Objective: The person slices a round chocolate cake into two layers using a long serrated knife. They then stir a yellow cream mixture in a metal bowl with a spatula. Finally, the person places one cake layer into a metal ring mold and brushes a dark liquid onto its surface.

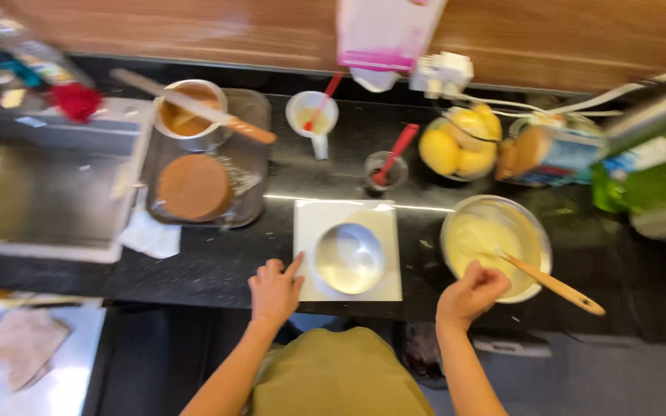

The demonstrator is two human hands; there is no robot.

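Two hands at a black counter, one on the white board, one in the cream bowl

Left to right: steel sink; dark tray bearing a pot of brown liquid with a spatula across it and a round brown cake layer; left hand loose, forefinger touching the edge of the white board, gripping nothing; on the board an empty round tin; right hand closed around a wooden spoon standing in the steel bowl of pale cream. Judged: cake baked, cream mixed, tin unfilled, nothing assembled. Behind: lemons, small cups, wood-panelled wall; frame blurred
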